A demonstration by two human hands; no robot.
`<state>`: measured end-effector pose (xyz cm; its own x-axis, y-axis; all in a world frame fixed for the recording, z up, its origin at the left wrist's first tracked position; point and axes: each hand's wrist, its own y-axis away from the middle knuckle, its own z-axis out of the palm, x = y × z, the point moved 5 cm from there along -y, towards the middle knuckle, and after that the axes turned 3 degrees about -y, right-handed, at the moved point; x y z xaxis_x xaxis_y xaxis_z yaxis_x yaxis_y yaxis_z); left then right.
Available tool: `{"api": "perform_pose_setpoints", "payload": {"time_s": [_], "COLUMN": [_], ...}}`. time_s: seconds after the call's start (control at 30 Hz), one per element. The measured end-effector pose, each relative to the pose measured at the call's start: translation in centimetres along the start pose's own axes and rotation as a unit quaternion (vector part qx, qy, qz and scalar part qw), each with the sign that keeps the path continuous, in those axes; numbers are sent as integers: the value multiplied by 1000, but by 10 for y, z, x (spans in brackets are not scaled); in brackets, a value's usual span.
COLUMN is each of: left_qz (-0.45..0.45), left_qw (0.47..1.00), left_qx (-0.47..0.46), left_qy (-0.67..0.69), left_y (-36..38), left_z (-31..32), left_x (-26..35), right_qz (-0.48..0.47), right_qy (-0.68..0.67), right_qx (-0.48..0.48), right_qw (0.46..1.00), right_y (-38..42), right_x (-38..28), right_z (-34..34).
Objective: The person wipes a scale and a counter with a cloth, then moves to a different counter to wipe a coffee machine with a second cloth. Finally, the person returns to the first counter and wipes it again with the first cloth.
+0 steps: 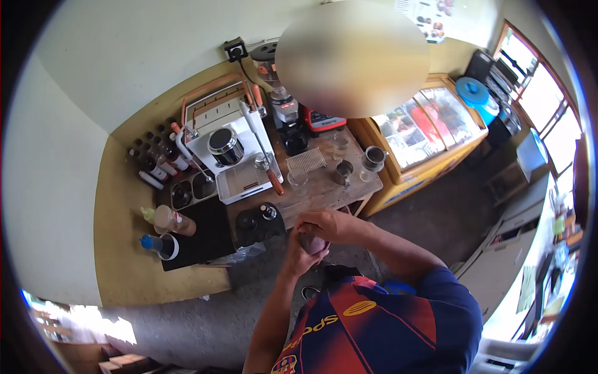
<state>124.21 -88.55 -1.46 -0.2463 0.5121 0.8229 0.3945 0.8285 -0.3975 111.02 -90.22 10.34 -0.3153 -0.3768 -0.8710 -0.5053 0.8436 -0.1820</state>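
Note:
My left hand (301,257) is wrapped around a small rounded, greyish-purple container (312,244), held in front of my chest. Over its top lies my right hand (325,224), fingers bent and pressed close to the left. The fingers cover much of the container, so its exact kind and contents are hidden. Just beyond my hands is the wooden counter (317,196). A black tamping mat (260,225) with a tamper (268,212) on it sits to the left of my hands.
A white espresso machine (230,149) stands on the counter beside a coffee grinder (286,112). A metal pitcher (343,172) and glass cups (298,181) are near the front. To the right is a yellow glass-topped freezer (398,190). Bottles (156,167) line the left wall.

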Motion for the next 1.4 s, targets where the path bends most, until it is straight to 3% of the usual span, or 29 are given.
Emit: {"api": "perform_pose_setpoints", "payload": {"time_s": [0.07,0.17,0.27,0.3,0.33,0.37,0.4,0.43,0.5,0.53,0.6,0.63,0.7,0.73,0.77,0.8,0.87,0.93,1.0,1.03,1.07,1.1,1.13,1.17,1.2,1.27,1.3,1.37,1.4], "left_qz": [-107,-150,-149,-61,-52,-43,-34,23,138,121,81,20,33,38,-16,12,71,167,246,283,233,183,135,152,90,-38,-52,-80,-147], "left_qw": [980,953,958,995,995,994,993,994,985,986,984,976,977,977,978,994,991,953,893,877,894,905,911,906,889,837,851,876,875], "left_qx": [-43,-28,-67,-30,-53,-77,-102,-103,-108,-108,-110,-139,-150,-154,-134,-86,7,-72,-166,-118,-164,-211,-258,-232,-269,-335,-328,-315,-338], "left_qy": [160,263,235,73,66,57,48,28,-12,31,115,169,150,141,159,68,-113,-241,-340,-369,-345,-320,-293,-319,-359,-431,-406,-356,-313], "left_y": [4,7,4,-13,-18,-20,-21,-21,-20,-20,-15,-15,-19,-21,-21,-21,-19,-15,-3,-6,-7,-9,-9,-16,-18,-20,-23,-29,-34], "left_z": [21,29,15,-17,-20,-23,-22,-17,0,3,8,9,-4,-8,-13,-20,-34,-12,24,34,44,53,60,66,76,88,93,99,101], "left_x": [-3,-25,-30,38,48,53,56,63,77,80,86,76,80,82,78,84,110,123,127,129,107,79,60,67,66,65,63,54,53], "right_qz": [3,60,165,199,231,136,131,126,9,12,-41,-17,30,41,50,59,133,97,198,248,293,240,265,287,307,202,145,117,104], "right_qy": [27,69,103,102,99,144,96,48,75,-97,-45,-93,-190,-161,-132,-102,-186,-244,-327,-331,-330,-283,-192,-99,-4,180,265,289,301], "right_qx": [37,135,199,199,197,199,172,145,174,198,262,259,246,228,210,192,181,150,11,-69,-147,-200,-239,-275,-307,-172,-98,-70,-55], "right_qw": [999,987,960,954,947,960,972,980,982,975,963,961,950,959,967,974,957,953,924,908,885,907,914,912,901,947,948,948,947], "right_y": [4,26,64,76,88,101,105,106,109,104,97,97,99,100,99,99,106,110,114,118,124,122,124,125,130,129,130,125,124], "right_x": [-25,-38,-27,-18,-4,9,13,16,40,55,36,34,33,38,45,50,60,74,74,70,70,79,80,77,79,86,85,88,86], "right_z": [-8,-41,-64,-62,-57,-42,-21,2,48,65,65,65,65,61,51,41,31,28,24,17,16,17,14,9,4,-5,-8,-17,-24]}}
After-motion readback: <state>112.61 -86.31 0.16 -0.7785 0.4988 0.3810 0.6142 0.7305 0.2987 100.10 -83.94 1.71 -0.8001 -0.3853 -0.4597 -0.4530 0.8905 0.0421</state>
